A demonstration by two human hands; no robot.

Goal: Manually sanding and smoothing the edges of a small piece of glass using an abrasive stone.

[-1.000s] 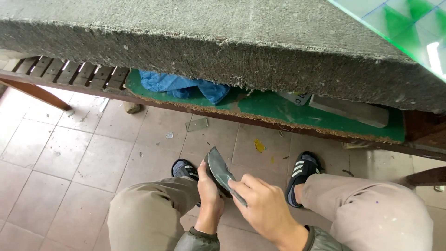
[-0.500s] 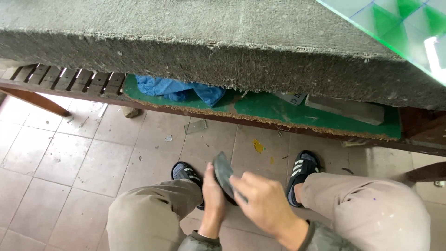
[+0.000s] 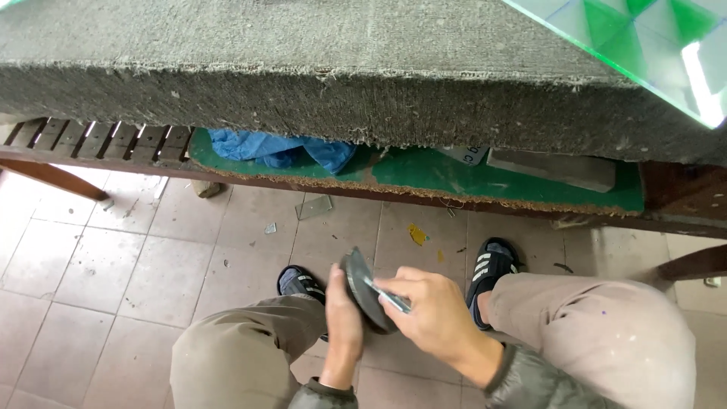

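The left hand (image 3: 343, 322) cups the back of a dark, rounded, flat piece (image 3: 365, 291), palm pressed against it and holding it on edge between the knees. The right hand (image 3: 433, 318) is closed around a thin metal tool (image 3: 390, 298) whose tip lies against the face of the dark piece. Both hands hang above the tiled floor (image 3: 98, 265), in front of 2 dark sandals (image 3: 492, 269). Beyond them a felt-covered worktop (image 3: 326, 83) fills the upper view. On the green shelf (image 3: 485, 178) under it, a blue cloth (image 3: 280, 151) lies toward the left end and a grey slab (image 3: 553, 168) toward the right end.
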